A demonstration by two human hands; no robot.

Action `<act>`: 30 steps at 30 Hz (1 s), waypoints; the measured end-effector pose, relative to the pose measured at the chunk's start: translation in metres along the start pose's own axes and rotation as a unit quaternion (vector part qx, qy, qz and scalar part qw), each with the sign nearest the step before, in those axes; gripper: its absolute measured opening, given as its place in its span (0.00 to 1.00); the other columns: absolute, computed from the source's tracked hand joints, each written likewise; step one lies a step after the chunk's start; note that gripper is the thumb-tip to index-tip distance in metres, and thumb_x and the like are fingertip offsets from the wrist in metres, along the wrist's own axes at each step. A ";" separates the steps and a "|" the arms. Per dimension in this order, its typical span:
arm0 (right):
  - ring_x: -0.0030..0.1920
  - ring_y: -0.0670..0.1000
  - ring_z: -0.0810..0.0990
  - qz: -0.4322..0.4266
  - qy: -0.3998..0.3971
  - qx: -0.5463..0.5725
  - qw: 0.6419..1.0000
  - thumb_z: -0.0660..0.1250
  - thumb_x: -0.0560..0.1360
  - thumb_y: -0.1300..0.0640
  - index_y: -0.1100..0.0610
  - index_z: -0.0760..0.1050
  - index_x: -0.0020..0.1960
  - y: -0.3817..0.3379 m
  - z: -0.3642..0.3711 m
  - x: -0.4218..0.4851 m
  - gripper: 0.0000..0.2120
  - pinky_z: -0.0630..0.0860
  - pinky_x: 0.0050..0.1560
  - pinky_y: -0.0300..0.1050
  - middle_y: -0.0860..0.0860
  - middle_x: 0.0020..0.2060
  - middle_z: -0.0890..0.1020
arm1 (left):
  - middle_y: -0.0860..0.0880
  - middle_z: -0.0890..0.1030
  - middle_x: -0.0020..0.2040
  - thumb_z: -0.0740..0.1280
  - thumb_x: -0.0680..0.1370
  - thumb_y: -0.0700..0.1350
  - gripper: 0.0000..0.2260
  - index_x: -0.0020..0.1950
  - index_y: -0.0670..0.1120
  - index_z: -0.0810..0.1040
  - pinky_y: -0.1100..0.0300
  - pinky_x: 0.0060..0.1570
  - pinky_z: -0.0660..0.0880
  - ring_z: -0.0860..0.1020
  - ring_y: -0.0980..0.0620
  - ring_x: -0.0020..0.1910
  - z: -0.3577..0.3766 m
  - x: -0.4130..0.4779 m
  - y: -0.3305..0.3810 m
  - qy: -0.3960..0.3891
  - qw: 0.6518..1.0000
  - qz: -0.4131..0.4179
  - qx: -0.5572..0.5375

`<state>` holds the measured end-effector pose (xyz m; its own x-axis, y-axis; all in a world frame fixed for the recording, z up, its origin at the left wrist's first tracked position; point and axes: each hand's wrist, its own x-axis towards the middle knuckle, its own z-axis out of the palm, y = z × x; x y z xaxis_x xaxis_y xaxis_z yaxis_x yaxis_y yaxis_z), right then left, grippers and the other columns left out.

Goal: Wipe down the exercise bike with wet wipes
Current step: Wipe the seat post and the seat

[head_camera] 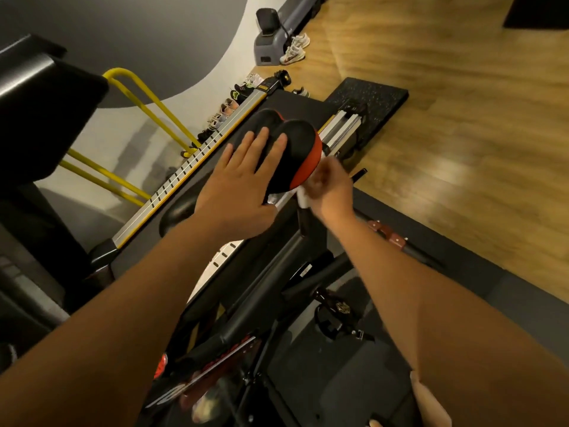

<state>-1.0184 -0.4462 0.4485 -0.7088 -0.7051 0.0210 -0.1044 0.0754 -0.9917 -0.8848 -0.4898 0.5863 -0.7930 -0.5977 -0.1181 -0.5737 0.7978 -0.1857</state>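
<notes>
Head view. Black exercise bike frame [246, 315] stands on a dark grey rubber mat [385, 359], which lies on a light wooden plank floor [462, 118].

Black padded saddle with an orange-red side band [297, 135]: mid-view, on top of the bike. Two lobes with a groove down the middle, matte surface.

Left hand [243, 183]: flat on the saddle top, fingers straight and spread, holding nothing.

Right hand [331, 186]: fingers curled round a bunched white wet wipe [303, 200], grasping it. It is slightly motion-blurred. The wipe sits against the saddle's right edge, at the near end of the orange-red band, and touches it.

Black pedal [338, 315]: below the right forearm, over the mat.

Beyond the mat's left edge, a row of trainers [228, 109] runs along the white-and-grey wall, with yellow tubular rails [138, 87] beside them.

At the far edge of the floor, by the wall, stands a grey step platform [277, 35]. A pair of white trainers [295, 49] lies just beside it.
</notes>
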 end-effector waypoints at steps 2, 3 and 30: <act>0.38 0.43 0.74 0.035 0.058 -0.001 0.998 0.68 0.76 0.58 0.55 0.72 0.46 0.010 -0.014 0.021 0.05 0.70 0.39 0.31 0.45 0.38 0.75 | 0.45 0.42 0.81 0.64 0.74 0.50 0.43 0.80 0.53 0.37 0.45 0.77 0.41 0.40 0.45 0.80 0.012 -0.006 0.006 0.034 0.997 -0.004 0.067; 0.39 0.42 0.74 0.051 0.081 0.008 0.995 0.68 0.76 0.59 0.55 0.74 0.47 0.014 -0.020 0.027 0.03 0.70 0.37 0.30 0.45 0.40 0.76 | 0.44 0.42 0.81 0.64 0.74 0.50 0.43 0.80 0.51 0.38 0.44 0.77 0.43 0.41 0.44 0.80 0.018 -0.011 0.009 0.053 0.994 -0.006 0.096; 0.43 0.49 0.81 0.124 -0.142 -0.162 0.969 0.67 0.73 0.62 0.56 0.71 0.36 0.201 0.073 -0.046 0.08 0.68 0.35 0.22 0.45 0.32 0.75 | 0.53 0.28 0.77 0.66 0.72 0.34 0.51 0.77 0.52 0.29 0.47 0.78 0.41 0.32 0.50 0.77 0.270 -0.043 0.016 -0.234 0.929 -0.168 -0.231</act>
<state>-0.9551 -0.4501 0.2392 -0.5239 -0.7990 -0.2951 -0.2008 0.4525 -0.8688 -0.8047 -0.4725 0.3248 -0.4394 -0.7020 -0.5604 -0.8853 0.4443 0.1376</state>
